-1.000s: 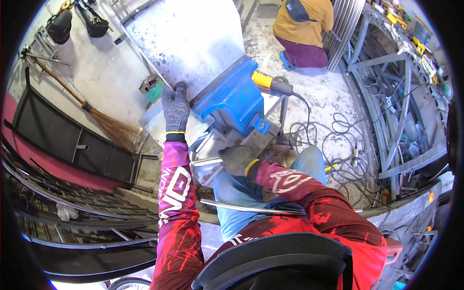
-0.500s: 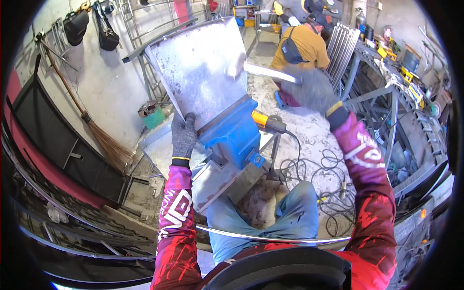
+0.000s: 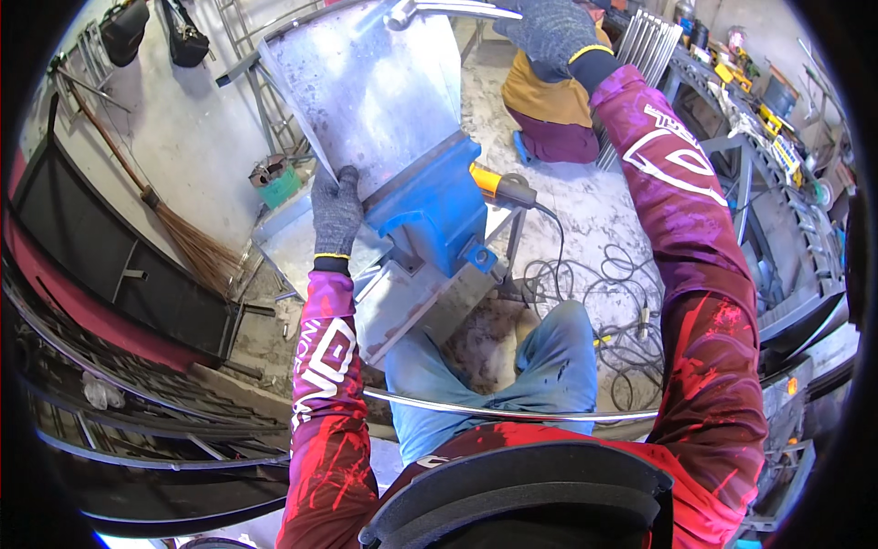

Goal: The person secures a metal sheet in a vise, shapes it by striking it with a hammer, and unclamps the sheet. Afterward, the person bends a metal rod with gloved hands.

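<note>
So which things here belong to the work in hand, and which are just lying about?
In use: hammer in the right hand; metal sheet held at its edge by the left hand; blue vise.

Seemingly just lying about: yellow-and-black power tool; green bucket; broom.

Your left hand (image 3: 337, 218): gray-gloved, thumb pointing forward, clamped down, fingers partly hidden. Left arm (image 3: 322, 366) runs nearly straight forward, wrist roughly in line. Your right hand (image 3: 551, 38): also gloved, out at the upper edge, fingers curled in a grip. Right arm (image 3: 677, 188) extended well forward, forearm slanting inward to your left.
</note>
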`<state>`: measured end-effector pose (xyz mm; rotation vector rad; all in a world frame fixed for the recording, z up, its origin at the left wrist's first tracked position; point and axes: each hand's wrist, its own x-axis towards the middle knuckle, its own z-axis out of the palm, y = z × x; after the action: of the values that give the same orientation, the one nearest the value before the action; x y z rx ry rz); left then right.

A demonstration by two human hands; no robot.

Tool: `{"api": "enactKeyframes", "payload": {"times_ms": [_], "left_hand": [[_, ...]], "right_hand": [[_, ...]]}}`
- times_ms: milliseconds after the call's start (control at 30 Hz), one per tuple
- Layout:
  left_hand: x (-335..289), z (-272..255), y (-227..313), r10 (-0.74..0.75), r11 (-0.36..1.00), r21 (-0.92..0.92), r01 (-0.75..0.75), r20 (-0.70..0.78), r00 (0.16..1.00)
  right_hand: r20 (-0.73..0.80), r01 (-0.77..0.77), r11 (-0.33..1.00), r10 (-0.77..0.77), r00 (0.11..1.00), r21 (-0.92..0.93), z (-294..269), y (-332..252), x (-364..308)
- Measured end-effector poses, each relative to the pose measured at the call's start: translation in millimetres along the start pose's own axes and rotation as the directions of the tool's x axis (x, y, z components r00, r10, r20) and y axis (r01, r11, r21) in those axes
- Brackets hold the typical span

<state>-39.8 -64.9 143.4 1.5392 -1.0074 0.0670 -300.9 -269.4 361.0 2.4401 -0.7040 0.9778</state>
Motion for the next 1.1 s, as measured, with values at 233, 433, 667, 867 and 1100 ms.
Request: {"api": "enactKeyframes", "payload": {"times_ms": [233,433,667,867,1100], "left_hand": [[1,4,-11,-0.059,0.996,-0.071,0.058,-0.002,0.998],[5,5,-17,-0.004,0.999,-0.052,0.005,0.021,1.000],[7,5,-21,0.048,0.998,-0.036,-0.049,-0.025,0.999],[5,0,-18,0.026,0.998,0.060,-0.027,0.008,1.000],[0,2,-5,0.055,0.998,0.018,-0.056,0.008,0.998]], "right_hand": [[0.099,0.134,0.990,-0.129,0.987,-0.048,-4,0,-2],[-0.067,0.161,0.986,-0.158,0.985,0.040,-6,12,-20],[0.197,-0.076,0.883,-0.019,0.980,0.463,13,-17,-165],[0.653,-0.364,0.775,-0.081,0.753,0.517,75,-159,-307],[0.659,-0.411,0.672,-0.154,0.736,0.616,137,-225,-347]]}}
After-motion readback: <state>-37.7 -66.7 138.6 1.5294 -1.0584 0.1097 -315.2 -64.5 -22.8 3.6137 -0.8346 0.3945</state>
